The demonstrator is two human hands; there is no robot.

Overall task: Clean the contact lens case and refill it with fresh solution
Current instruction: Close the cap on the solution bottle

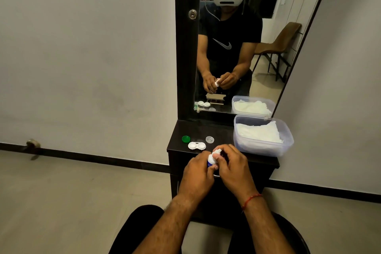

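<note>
A white two-well contact lens case (196, 146) lies uncapped on the dark dresser top (222, 131). Its green cap (186, 139) sits to the left and its clear cap (209, 139) to the right, both apart from the case. In front of the case, over the dresser's front edge, I hold a small white solution bottle (211, 159) with a blue label. My left hand (199, 173) grips the bottle's body. My right hand (231, 166) pinches its white top. Most of the bottle is hidden by my fingers.
A clear plastic tub (287, 142) holding white tissues stands on the right of the dresser. A tall mirror (243, 51) rises behind, reflecting me and a brown chair. Grey wall lies to both sides, tiled floor to the left.
</note>
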